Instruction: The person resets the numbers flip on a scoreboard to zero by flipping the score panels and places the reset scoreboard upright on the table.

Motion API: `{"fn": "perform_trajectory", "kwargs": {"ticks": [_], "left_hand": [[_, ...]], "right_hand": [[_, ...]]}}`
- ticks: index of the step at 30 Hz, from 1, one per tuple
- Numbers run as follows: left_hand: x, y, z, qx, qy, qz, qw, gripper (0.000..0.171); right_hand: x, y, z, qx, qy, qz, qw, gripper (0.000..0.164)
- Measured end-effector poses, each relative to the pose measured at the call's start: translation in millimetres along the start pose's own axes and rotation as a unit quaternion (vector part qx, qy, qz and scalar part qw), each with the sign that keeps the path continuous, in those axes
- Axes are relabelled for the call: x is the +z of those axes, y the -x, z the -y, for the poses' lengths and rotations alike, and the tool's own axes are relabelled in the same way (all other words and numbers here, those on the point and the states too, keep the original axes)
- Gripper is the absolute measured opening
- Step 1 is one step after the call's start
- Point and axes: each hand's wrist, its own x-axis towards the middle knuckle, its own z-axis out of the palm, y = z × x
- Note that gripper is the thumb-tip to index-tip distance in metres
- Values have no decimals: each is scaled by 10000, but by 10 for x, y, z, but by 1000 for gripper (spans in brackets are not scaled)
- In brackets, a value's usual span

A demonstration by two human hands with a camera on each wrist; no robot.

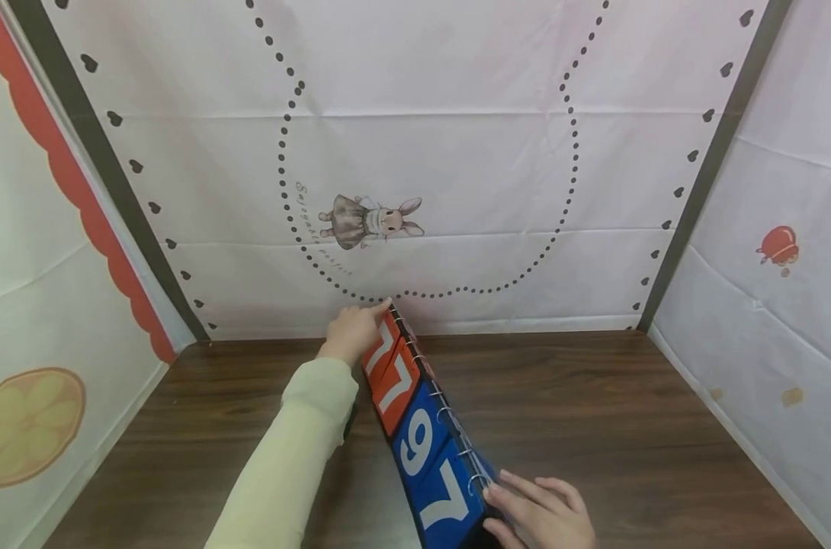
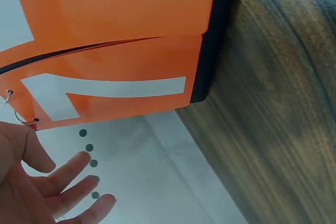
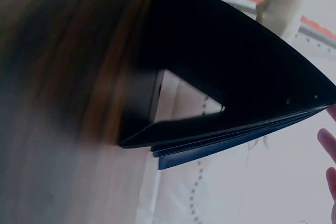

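A flip scoreboard [image 1: 425,450] stands on the table like a tent, slanting from the far middle towards me. Its ring-bound cards are red-orange at the far end and blue at the near end, with white digits. My left hand [image 1: 352,332] touches the far top corner with an extended finger; in the left wrist view, that hand's [image 2: 52,179] other fingers are spread beside the rings. At the near top corner rests my right hand [image 1: 542,512], fingers fairly straight. The right wrist view shows the scoreboard's dark hollow end [image 3: 220,45] and only some fingertips [image 3: 328,142].
The brown wood-grain table [image 1: 594,427] extends on both sides of the scoreboard. A white cloth wall [image 1: 443,175] with dotted lines and a printed rabbit rises behind it. Printed side curtains [image 1: 752,305] flank the table.
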Motion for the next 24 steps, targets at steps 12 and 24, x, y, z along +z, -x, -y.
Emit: {"fn": "perform_trajectory", "kwargs": {"ticks": [12,24], "left_hand": [[-35,-51,-138,98,11,272,9996,65],[120,43,-5,324,2142,472,9751,75]], "right_hand": [[65,-196,277,-27,-227,538,9983,33],[164,-173,325,247,-1304,363,9905,25]]}}
